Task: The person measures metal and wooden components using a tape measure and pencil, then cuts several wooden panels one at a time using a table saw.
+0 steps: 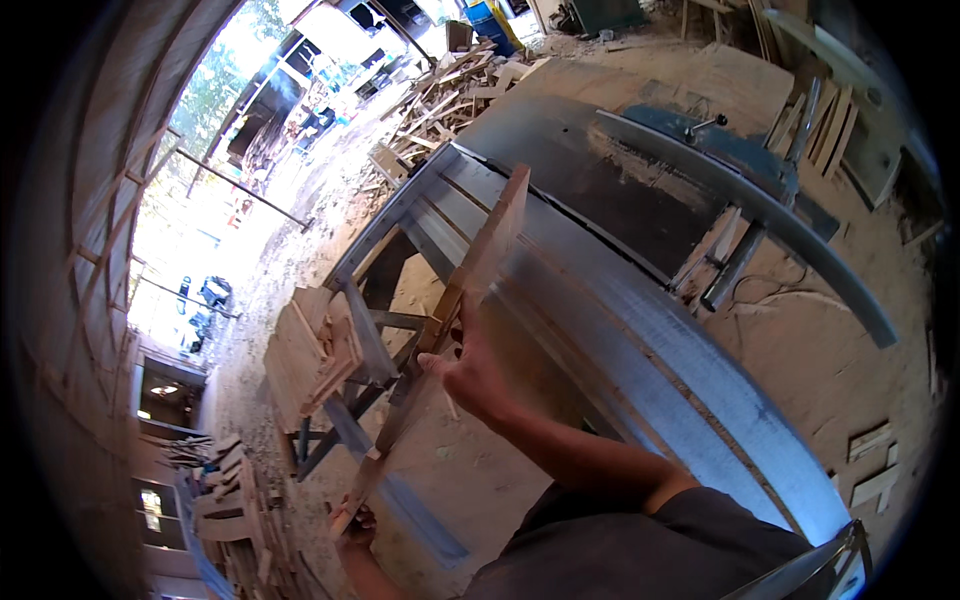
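A long wooden board (488,252) runs on edge from the lower left up over the metal saw table (640,340). My right hand (470,375) grips it near the middle, thumb toward the left. My left hand (352,525) holds the board's near end at the bottom of the view. The far end of the board rests on the table top beside a long slot.
A stack of short wooden planks (310,355) lies on a metal frame to the left of the table. Scrap wood is heaped at the top (450,95) and at the lower left (235,510). Sawdust covers the floor. A blue machine part (720,140) sits beyond the table.
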Available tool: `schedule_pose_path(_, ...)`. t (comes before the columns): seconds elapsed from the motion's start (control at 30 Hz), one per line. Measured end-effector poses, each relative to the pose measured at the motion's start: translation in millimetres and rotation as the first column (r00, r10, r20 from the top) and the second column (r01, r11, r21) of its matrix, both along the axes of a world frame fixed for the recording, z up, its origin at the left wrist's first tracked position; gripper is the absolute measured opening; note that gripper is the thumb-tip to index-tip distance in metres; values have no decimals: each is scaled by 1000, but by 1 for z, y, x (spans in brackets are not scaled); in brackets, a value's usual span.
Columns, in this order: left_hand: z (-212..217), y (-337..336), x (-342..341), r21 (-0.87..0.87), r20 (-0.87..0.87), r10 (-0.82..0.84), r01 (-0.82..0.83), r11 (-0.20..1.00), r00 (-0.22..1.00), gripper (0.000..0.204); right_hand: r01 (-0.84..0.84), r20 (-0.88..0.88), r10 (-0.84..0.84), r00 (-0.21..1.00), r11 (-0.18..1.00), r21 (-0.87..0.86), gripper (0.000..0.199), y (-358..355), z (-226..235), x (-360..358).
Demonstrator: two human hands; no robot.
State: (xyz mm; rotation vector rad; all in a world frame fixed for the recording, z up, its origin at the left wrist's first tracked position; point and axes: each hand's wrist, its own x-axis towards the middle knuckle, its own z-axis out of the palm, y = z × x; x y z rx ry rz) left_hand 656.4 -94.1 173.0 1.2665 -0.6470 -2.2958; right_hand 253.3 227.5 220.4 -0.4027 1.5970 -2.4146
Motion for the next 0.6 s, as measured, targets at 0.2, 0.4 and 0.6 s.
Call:
schedule_pose_path(0.2,-7,48,-13,-126,66,-23,31,992,998,28,34,-8,-35,999,999,-42,108,2,-9,15)
schedule_pose_path(0.4,-23,61,-9,-142,24,-59,62,988,998,24,128,-29,-128,991,992,9,107,-8,-11,26)
schedule_pose_path(0.6,-42,70,1,-177,-2,-95,93,980,995,31,170,251,-136,958,978,-119,73,-5,-16,24)
